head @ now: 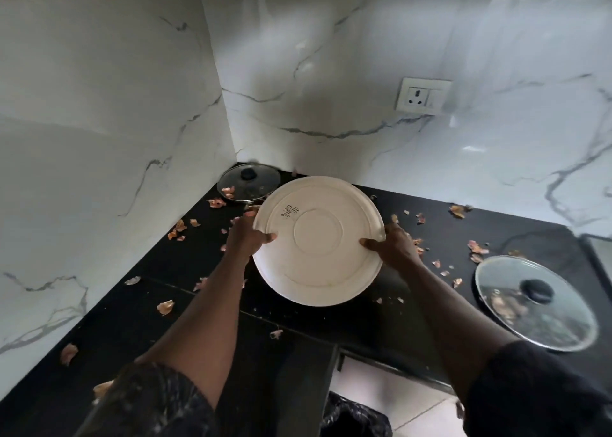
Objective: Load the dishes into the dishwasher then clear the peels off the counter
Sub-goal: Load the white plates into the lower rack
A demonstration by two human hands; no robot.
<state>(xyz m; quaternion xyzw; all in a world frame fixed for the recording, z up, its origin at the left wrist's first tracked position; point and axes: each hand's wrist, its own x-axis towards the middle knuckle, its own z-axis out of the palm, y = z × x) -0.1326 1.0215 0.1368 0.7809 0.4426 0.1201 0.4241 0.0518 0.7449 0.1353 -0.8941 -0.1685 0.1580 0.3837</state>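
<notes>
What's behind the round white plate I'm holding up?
Behind the round white plate: black stone counter scattered with brown papery peels. The plate covers part of the corner glass lid and whatever lies directly behind.

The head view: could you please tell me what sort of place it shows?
Probably a home kitchen: a black counter littered with peels, a glass pot lid, and a marble-look backsplash with a wall socket.

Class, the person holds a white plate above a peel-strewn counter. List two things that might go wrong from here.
The plate, tilted and pinched only at its rim by the left hand and right hand, might slip onto the black counter.
Carrying it rightwards might clip the right-hand glass lid.
</notes>
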